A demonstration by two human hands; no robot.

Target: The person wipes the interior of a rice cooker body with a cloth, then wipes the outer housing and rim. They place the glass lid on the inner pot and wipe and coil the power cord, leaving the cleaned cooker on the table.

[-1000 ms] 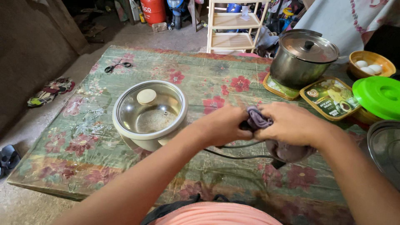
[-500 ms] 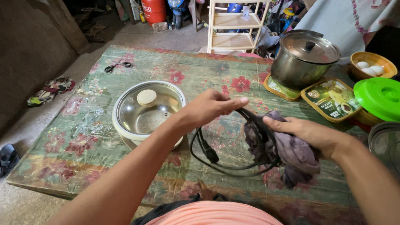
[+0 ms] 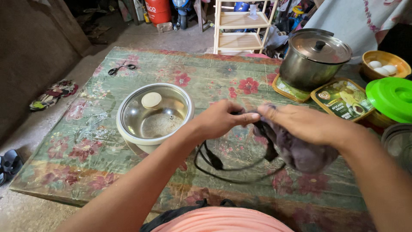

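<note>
My left hand [image 3: 223, 118] pinches a black power cord [image 3: 223, 165] above the floral table [image 3: 201, 81]. The cord hangs in a loop below my hands, its plug end dangling near the table top. My right hand [image 3: 300, 122] holds a dark purple cloth [image 3: 300, 152] wrapped against the cord just right of my left fingers. A white electric cooker with a glass lid [image 3: 154, 114] stands to the left of my left forearm.
A lidded steel pot [image 3: 315, 58] stands at the back right on a mat. Beside it lie a rectangular tub [image 3: 343, 99], a green lid [image 3: 392, 99] and a bowl of eggs [image 3: 384, 64]. Black scissors [image 3: 120, 67] lie at the far left. A shelf [image 3: 240, 25] stands beyond the table.
My hands came apart and the cord loop dropped open, then they closed together again. The right hand with the cloth has slid back up the cord toward the left hand.
</note>
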